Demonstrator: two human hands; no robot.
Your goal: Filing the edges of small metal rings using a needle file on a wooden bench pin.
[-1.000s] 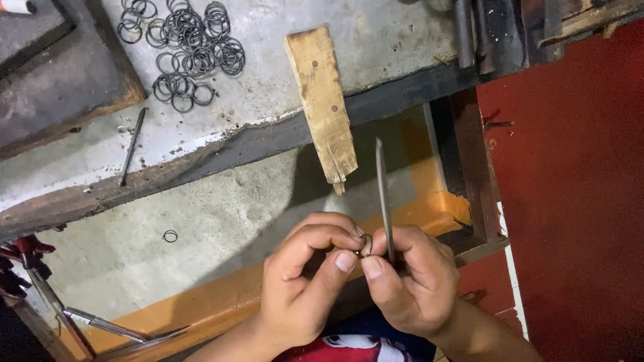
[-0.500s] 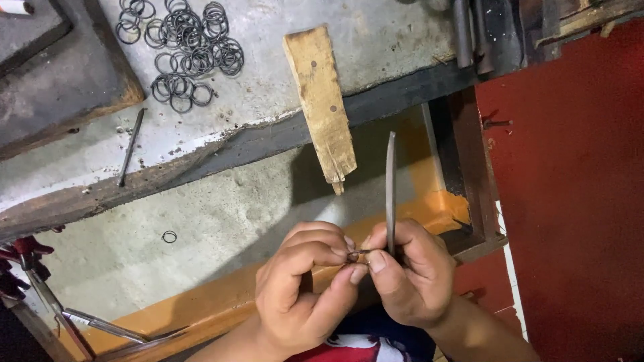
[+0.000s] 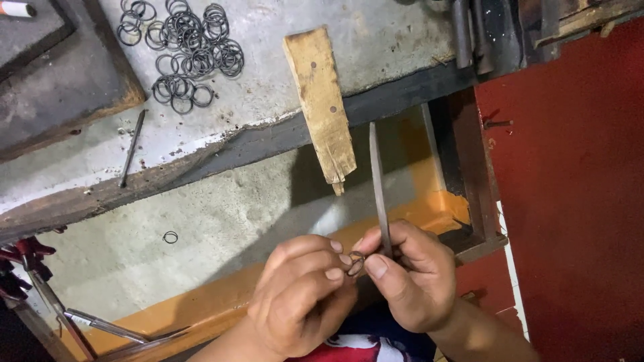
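Note:
My left hand (image 3: pixel 302 295) pinches a small dark metal ring (image 3: pixel 355 263) between thumb and fingertips, low in the middle of the view. My right hand (image 3: pixel 409 278) touches the same ring with its thumb and grips a long thin metal file (image 3: pixel 378 188), which points up and away from me. Both hands meet at the ring, below the wooden bench peg (image 3: pixel 322 107) that sticks out from the workbench edge.
A pile of several similar rings (image 3: pixel 184 53) lies on the grey workbench top. A thin nail-like rod (image 3: pixel 132 147) rests near the bench edge. One loose ring (image 3: pixel 170 236) lies on the lower tray, which has an orange rim (image 3: pixel 201 302). Red-handled pliers (image 3: pixel 30 275) sit at the lower left. A red surface (image 3: pixel 570 201) fills the right.
The file has tilted slightly, from leaning left to more upright and back. My hands have shifted a little lower, still working the ring between the fingertips.

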